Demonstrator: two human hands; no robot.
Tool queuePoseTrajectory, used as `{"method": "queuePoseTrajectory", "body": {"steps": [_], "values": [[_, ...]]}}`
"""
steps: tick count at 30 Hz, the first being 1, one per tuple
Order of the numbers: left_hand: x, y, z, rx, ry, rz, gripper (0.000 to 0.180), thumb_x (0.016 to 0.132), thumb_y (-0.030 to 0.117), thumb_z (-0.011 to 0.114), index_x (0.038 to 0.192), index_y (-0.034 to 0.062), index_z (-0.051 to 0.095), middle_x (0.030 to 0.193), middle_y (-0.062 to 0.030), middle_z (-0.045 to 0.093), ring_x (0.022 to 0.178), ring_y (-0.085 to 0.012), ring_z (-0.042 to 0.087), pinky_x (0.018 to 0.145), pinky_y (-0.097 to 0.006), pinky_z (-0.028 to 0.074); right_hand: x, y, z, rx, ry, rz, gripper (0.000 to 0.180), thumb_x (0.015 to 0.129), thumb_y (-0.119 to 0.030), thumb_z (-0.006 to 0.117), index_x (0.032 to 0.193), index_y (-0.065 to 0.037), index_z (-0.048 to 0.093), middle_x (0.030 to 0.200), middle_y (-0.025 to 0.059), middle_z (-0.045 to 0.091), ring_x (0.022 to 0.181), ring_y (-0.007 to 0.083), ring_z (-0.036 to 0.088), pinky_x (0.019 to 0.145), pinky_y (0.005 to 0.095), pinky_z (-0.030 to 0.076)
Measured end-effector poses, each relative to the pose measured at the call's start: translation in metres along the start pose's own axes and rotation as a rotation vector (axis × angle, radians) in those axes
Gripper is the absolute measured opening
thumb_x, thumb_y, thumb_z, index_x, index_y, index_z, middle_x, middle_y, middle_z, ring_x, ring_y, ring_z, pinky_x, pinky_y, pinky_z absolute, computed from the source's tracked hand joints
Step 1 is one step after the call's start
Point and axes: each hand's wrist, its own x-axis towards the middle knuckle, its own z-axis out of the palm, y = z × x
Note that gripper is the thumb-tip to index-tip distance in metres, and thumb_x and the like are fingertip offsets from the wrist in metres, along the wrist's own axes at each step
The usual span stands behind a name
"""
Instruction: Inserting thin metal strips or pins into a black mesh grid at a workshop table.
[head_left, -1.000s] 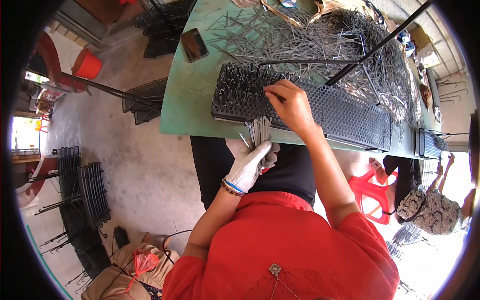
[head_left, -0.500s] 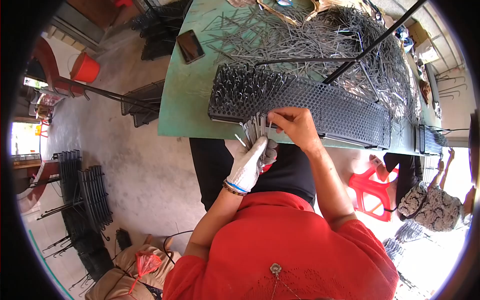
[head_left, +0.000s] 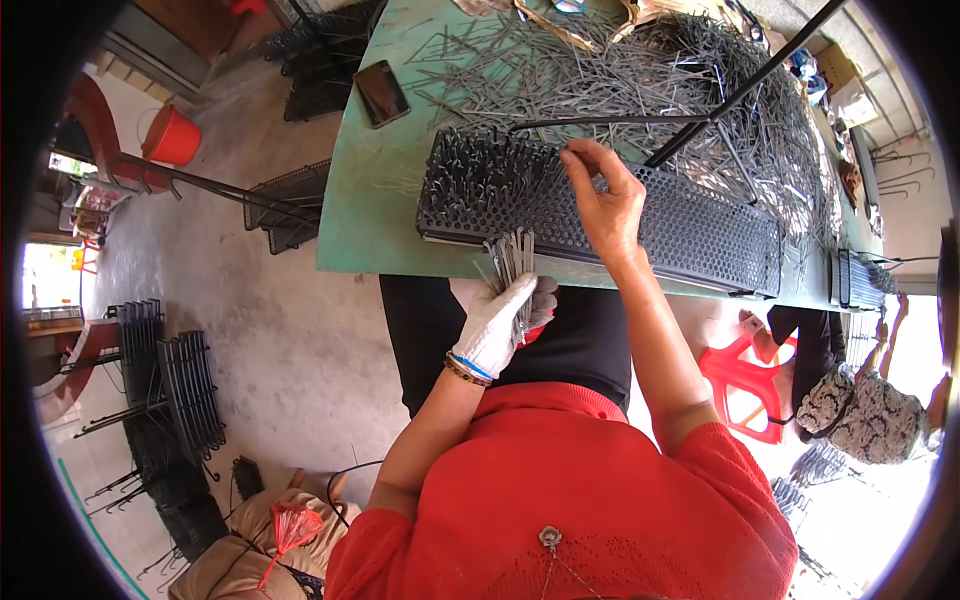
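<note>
My left hand [head_left: 497, 325], in a white work glove, is closed round a bundle of thin grey metal hooks [head_left: 513, 257], their ends fanning up toward the table edge. My bare right hand [head_left: 606, 200] is over a long black perforated metal rack [head_left: 690, 225], thumb and forefinger pinched together. Whatever lies between those fingertips is too small to make out. They are beside the right end of a dense cluster of upright dark hooks [head_left: 485, 175] standing in the rack's holes at its left part. The rack lies along the near edge of the green table [head_left: 370, 220].
Loose metal rods [head_left: 600, 85] are heaped behind the rack. A black bar [head_left: 750, 90] slants over the table's right side. A phone [head_left: 381, 94] lies at the far left. A red stool [head_left: 745, 385] and another person [head_left: 865, 410] are at right. Black racks [head_left: 165, 400] stand at left.
My right hand has moved from the bundle up and forward over the rack, to the edge of the hook cluster. My left hand stays nearly in place, still holding the bundle.
</note>
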Motion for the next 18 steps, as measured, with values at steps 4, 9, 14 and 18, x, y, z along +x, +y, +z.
{"method": "queuePoseTrajectory", "body": {"steps": [4,9,14,18], "values": [[0.0,0.0,-0.003,-0.005,-0.007,-0.003,0.017,0.094,0.016,0.059,0.105,0.0027,0.059,0.091,-0.0109,0.069,0.072,-0.0158,0.068,0.062,-0.028,0.057,-0.009,0.01,0.005,-0.114,-0.05,-0.105,0.017,0.082,-0.004,0.071,0.098,-0.003,0.068,0.087,0.01,0.069,0.076,0.0177,0.066,0.07,0.0277,0.052],[-0.001,-0.002,0.0,0.062,0.019,0.014,0.016,0.095,0.016,0.058,0.105,0.0036,0.058,0.089,-0.0096,0.069,0.07,-0.0148,0.067,0.06,-0.026,0.057,-0.013,0.011,0.004,-0.258,-0.119,-0.349,0.017,0.079,-0.006,0.071,0.097,-0.005,0.069,0.094,0.0093,0.066,0.082,0.0286,0.064,0.071,0.0341,0.052],[-0.005,0.001,0.003,0.05,0.012,0.054,0.017,0.095,0.017,0.058,0.105,0.0038,0.058,0.087,-0.0083,0.068,0.069,-0.0138,0.066,0.061,-0.027,0.057,-0.016,-0.002,-0.003,-0.19,-0.102,-0.224,0.018,0.081,-0.009,0.072,0.098,-0.003,0.07,0.089,0.0087,0.065,0.073,0.0231,0.064,0.066,0.031,0.051],[-0.003,-0.001,0.002,0.007,-0.026,0.131,0.018,0.095,0.018,0.057,0.105,0.0033,0.059,0.087,-0.0078,0.068,0.07,-0.0136,0.066,0.063,-0.027,0.057,-0.03,-0.026,-0.015,-0.026,-0.501,0.218,0.019,0.085,-0.016,0.072,0.096,-0.001,0.071,0.08,0.0048,0.067,0.069,0.0094,0.06,0.06,0.0249,0.048]]}}
